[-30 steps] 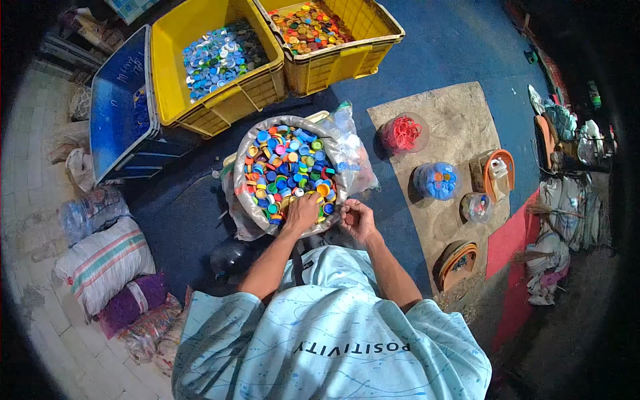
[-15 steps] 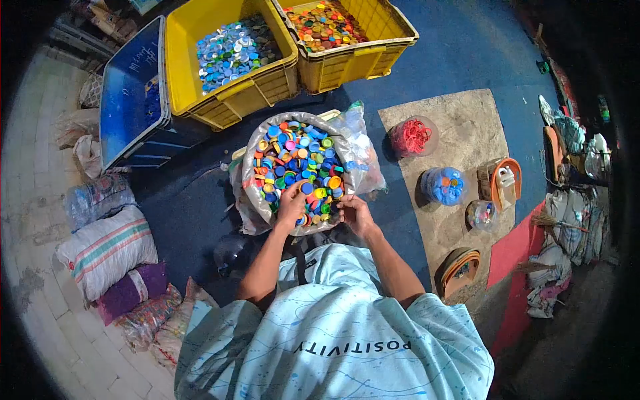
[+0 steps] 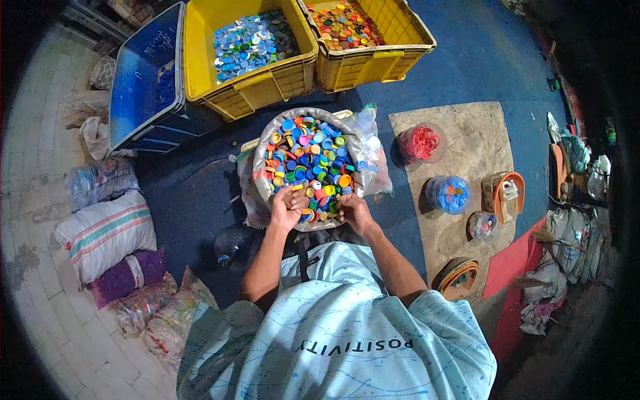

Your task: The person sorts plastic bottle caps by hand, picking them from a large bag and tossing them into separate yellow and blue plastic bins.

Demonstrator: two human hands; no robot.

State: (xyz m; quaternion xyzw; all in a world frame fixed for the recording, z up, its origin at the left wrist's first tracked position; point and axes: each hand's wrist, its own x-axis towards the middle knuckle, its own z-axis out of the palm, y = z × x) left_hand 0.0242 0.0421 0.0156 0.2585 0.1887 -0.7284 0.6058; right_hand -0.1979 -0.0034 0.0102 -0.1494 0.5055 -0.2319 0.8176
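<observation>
Blue matting covers the floor [image 3: 200, 200] where I sit, with pale tiles off to my left. Right in front of my knees stands an open grey sack [image 3: 261, 160], its rim rolled down, filled to the top with mixed bottle caps [image 3: 310, 155] in blue, red, green, orange and pink.

My left grip [image 3: 287, 208] rests on the caps at the near rim of the sack, fingers curled downward. I cannot tell whether it has closed on a cap. My right grip [image 3: 353, 210] sits just beside it at the same near edge, fingers bent in toward the pile, and I cannot tell whether it is clenched on anything either.

Beyond the sack stand two yellow crates side by side: the left crate [image 3: 267, 87] holds mostly blue and white caps, and the right crate [image 3: 373, 63] holds orange and brown ones. To my right, a brown mat [image 3: 467, 133] carries a clear bag of red pieces [image 3: 421, 143] and a jar of blue caps [image 3: 448, 195].
</observation>
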